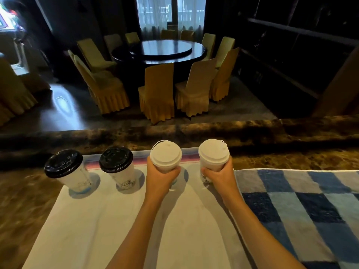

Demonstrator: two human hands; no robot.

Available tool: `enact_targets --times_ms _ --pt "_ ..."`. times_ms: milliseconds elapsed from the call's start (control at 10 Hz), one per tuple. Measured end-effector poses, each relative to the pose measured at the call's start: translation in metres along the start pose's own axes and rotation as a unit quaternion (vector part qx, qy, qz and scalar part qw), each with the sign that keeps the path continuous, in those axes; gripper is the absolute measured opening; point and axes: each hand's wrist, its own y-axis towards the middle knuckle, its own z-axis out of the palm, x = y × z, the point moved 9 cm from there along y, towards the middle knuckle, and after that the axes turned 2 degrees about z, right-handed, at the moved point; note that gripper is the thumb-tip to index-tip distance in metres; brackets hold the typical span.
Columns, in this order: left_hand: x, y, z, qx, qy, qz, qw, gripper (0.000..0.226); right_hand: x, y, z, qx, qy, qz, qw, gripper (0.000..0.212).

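Observation:
Several lidded paper cups stand in a row on a white cloth (108, 220). My left hand (160, 178) grips a cup with a white lid (166, 155), its fingers curled round the body. My right hand (218, 177) grips a second white-lidded cup (213, 153) the same way. To the left stand two cups with black lids, one at the far left (64, 164) and one beside it (116, 159), both untouched. Whether the held cups rest on the cloth or hang just above it I cannot tell.
A blue and grey checked towel (303, 210) lies to the right of the white cloth on a brown marble counter (272, 133). Beyond the counter's far edge, lower down, a dark round table (159, 49) is ringed by several yellow-covered chairs.

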Motion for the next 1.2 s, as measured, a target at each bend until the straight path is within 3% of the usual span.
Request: enact_targets --times_ms 200,500,700,800,1100,1200 --pt "0.004 -0.002 -0.001 -0.018 0.004 -0.006 1.0 0.071 0.007 0.0 -0.003 -0.001 -0.001 -0.019 1.0 0.079" --pt "0.007 -0.007 0.008 -0.013 -0.014 -0.055 0.998 0.086 -0.001 0.0 -0.008 0.007 -0.003 -0.006 1.0 0.084" --pt "0.008 -0.012 0.009 -0.013 -0.006 -0.065 0.998 0.087 -0.006 -0.005 -0.009 -0.007 -0.031 0.025 0.999 0.098" --pt "0.015 -0.013 0.007 -0.004 0.015 -0.072 0.997 0.091 -0.008 -0.008 -0.012 0.004 -0.027 0.023 0.999 0.088" --pt "0.048 -0.037 -0.01 -0.011 0.069 -0.109 0.992 0.093 -0.026 -0.019 -0.017 0.01 -0.043 0.052 0.998 0.091" --pt "0.052 -0.047 -0.023 -0.045 0.095 -0.105 0.989 0.085 -0.033 -0.021 -0.027 -0.028 -0.063 0.05 0.996 0.091"
